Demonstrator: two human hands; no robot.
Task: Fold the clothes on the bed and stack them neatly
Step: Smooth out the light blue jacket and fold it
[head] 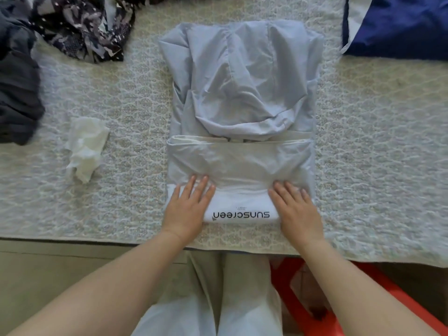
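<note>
Fabric of the pale blue hooded jacket [240, 93] lies in the centre of the frame on the patterned bed cover [375, 146], sleeves tucked in, hood spread flat toward the top and the hem end turned up into a white band printed "sunscreen" [241, 214] at the lower centre. Both hands rest on that band: the left hand [188, 204] lies flat with its 4 visible fingers straight and slightly spread, and the right hand [297, 207] does the same on the other end, neither curling round or pinching anything. The step in hand looks like pressing or rolling the bottom fold upward toward the hood. To do it well, the palms should probably keep even pressure on both ends so the band stays square to the side edges, and the wrinkles bunched just above the fingertips want smoothing outward before the next turn, since this thin slippery cloth will likely trap air and skew. Off to the left centre sits a crumpled white cloth [84, 146]; a dark grey garment [17, 93] and a dark patterned garment [80, 27] wait at the upper left, and a navy blue item [397, 25] lies at the upper right, well apart from the jacket.
</note>
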